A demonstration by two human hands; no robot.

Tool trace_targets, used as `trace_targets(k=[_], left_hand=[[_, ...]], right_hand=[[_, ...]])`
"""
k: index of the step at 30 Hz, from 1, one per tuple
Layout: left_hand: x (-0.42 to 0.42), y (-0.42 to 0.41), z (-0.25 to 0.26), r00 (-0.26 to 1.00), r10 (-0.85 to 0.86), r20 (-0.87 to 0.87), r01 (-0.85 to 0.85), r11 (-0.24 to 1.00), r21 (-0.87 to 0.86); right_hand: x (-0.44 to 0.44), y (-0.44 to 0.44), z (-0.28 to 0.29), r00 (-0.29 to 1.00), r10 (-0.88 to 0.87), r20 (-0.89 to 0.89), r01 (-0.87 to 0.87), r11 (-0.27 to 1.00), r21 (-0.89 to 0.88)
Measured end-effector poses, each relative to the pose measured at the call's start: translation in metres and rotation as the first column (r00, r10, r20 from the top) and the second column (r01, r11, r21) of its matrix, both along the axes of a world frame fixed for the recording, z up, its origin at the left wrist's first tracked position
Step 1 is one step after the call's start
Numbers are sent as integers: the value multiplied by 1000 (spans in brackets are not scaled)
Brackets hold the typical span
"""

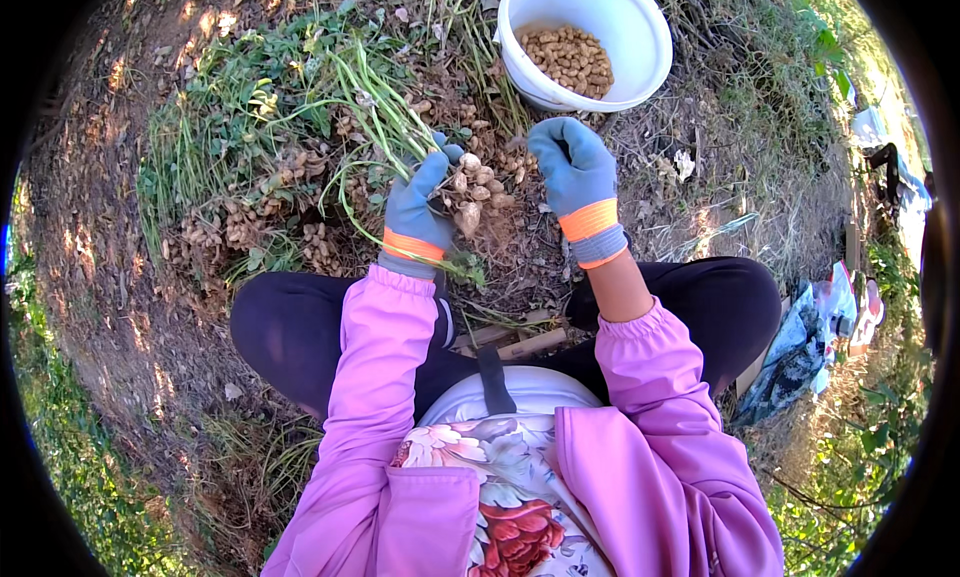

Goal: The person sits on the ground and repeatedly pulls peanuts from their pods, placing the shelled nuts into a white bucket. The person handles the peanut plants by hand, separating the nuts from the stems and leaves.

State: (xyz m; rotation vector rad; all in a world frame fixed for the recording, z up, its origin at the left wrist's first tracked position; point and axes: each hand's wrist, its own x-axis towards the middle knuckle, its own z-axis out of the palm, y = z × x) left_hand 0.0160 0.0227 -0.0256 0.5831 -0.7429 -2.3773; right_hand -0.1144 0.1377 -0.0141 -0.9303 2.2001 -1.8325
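Observation:
My left hand (417, 211), in a blue-grey work glove with an orange cuff band, grips a bunch of green peanut plant stems (379, 119) near their base. From that grip a cluster of unshelled peanuts (480, 188) hangs at the right side of the hand, soil on the pods. My right hand (574, 164), gloved alike, is apart from the cluster with its fingers curled inward; whether a pod is inside them is hidden. Just beyond it a white plastic bucket (517, 78) leans with its mouth toward me, loose peanuts (570, 61) lying in its bottom.
Pulled peanut plants (247, 104) lie heaped at the left, with pods (217, 232) on their roots. My crossed legs frame wooden slats (532, 344) on the ground. A camouflage-patterned cloth (784, 367) and plastic bag (841, 299) lie at the right. Dry grass and leaf litter surround me.

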Motion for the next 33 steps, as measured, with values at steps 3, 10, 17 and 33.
trace_targets(k=[3, 10, 17, 33], left_hand=[[3, -9, -12, 999, -22, -33, 21, 1000, -19], [5, -7, -15, 998, -67, 13, 67, 997, -32], [7, 3, -21, 990, -134, -49, 135, 990, 36], [10, 1, -4, 994, -31, -107, 35, 999, 32]], right_hand=[[-8, 8, 1, 892, 54, -448, 111, 936, 335], [29, -9, 17, 793, 443, 417, -422, 894, -149], [26, -10, 3, 807, 484, 339, -490, 869, -75], [19, 2, 28, 602, 504, 619, -560, 820, -123]])
